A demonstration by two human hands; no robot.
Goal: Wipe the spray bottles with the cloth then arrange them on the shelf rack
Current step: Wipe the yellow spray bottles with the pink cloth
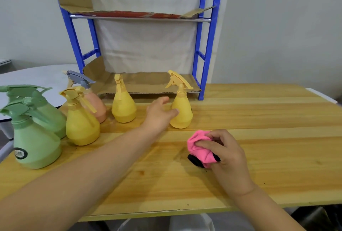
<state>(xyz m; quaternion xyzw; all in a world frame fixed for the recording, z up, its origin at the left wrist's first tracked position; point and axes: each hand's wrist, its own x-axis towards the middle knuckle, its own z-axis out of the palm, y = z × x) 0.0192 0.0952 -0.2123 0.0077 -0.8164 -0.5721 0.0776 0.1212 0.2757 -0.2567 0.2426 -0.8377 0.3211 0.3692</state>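
Observation:
Several spray bottles stand on the wooden table [259, 156]. My left hand [160, 112] is stretched out, open, at the left side of a yellow bottle [182, 108], its thumb against the bottle's body. My right hand [224, 153] grips a bunched pink cloth [199, 149] with a black edge, low on the table. Another yellow bottle [123, 104] stands further left, then a peach bottle with a grey trigger [96, 105], a third yellow bottle [81, 121] and two green bottles [35, 138]. Behind them stands the blue shelf rack [206, 45].
Both rack shelves are lined with cardboard [148, 82] and hold no bottles. A pale cloth hangs behind the rack. A white round table [37, 77] sits to the left, beyond the wooden table's edge. A wall runs behind.

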